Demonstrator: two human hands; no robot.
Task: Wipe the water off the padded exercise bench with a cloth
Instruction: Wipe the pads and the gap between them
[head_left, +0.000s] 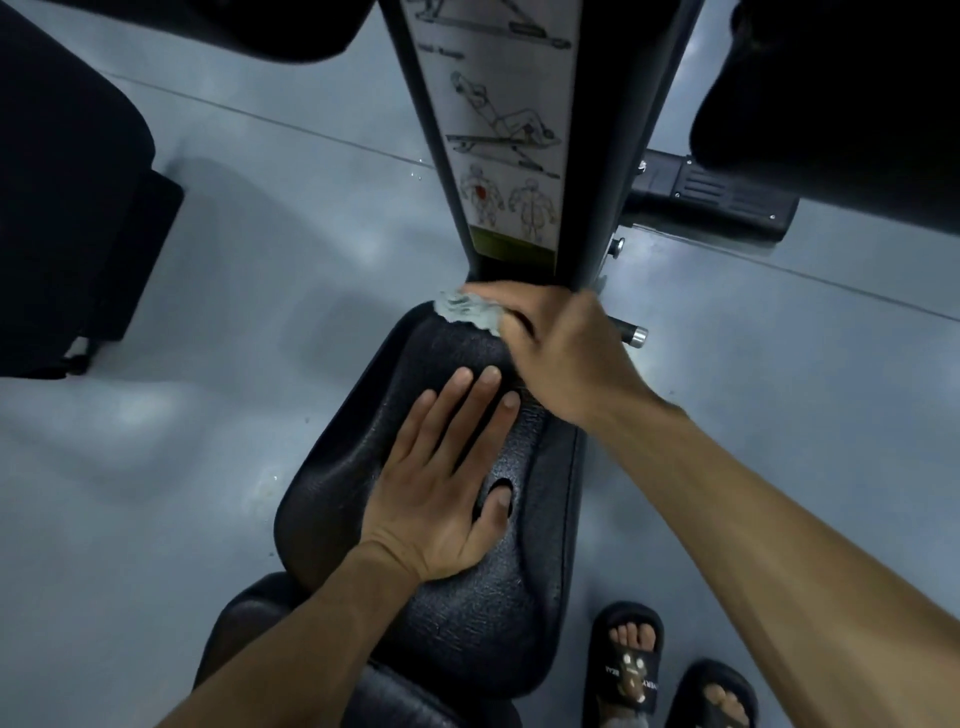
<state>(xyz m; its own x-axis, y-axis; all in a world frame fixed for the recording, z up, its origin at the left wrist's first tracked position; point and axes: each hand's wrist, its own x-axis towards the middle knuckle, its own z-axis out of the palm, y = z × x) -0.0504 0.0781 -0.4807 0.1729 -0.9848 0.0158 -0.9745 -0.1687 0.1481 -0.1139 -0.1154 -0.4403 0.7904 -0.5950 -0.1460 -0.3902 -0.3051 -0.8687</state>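
Head view, looking down along a black padded exercise bench standing on a grey floor. The left hand is lying flat on the middle of the pad, its fingers straight and slightly spread, the thumb resting at a dimple in the padding, holding nothing. The right hand is reaching to the far end of the pad, its fingers curled over a crumpled pale cloth and pressing it against the far edge of the bench, where the pad is meeting the dark frame upright. A white instruction label with exercise drawings is running up that upright. A metal adjustment pin is projecting just beside the right hand, at the bench's right side. The person's feet in black slides are standing on the floor near the bench's near right corner. A few water droplets are showing on the floor beside the pad's left edge
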